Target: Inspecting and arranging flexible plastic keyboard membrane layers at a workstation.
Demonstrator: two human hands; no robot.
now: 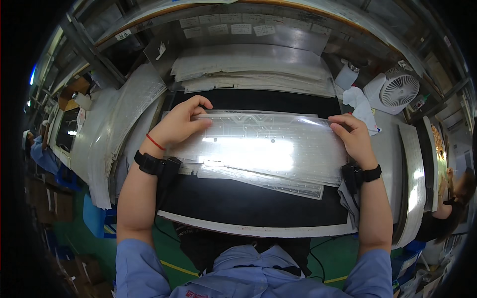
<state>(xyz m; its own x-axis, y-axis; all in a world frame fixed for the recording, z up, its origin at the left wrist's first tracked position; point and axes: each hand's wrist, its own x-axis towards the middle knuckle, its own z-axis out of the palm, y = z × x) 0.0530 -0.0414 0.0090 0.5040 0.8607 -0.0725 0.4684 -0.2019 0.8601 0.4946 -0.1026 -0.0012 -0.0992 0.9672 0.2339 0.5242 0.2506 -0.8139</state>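
Observation:
A clear plastic film sheet (238, 130) printed with fine pale circuit lines lies across the work table, over a stack of similar sheets. At its far left corner is my left hand (185, 121), thumb lying on the film and fingers curled by its far edge. My right hand (354, 135) pinches the far right corner between thumb and forefinger. Below, several more sheets (298, 187) stick out at a slant toward me on the black mat (258, 202). Glare hides the middle of the top sheet.
Behind the mat rises a pile of film sheets (248, 64). More stacks stand left (119, 109) and right (411, 184). A white fan (397, 92), a bottle (347, 75) and a white cloth (360, 107) sit back right. Other people (39, 149) are at both sides.

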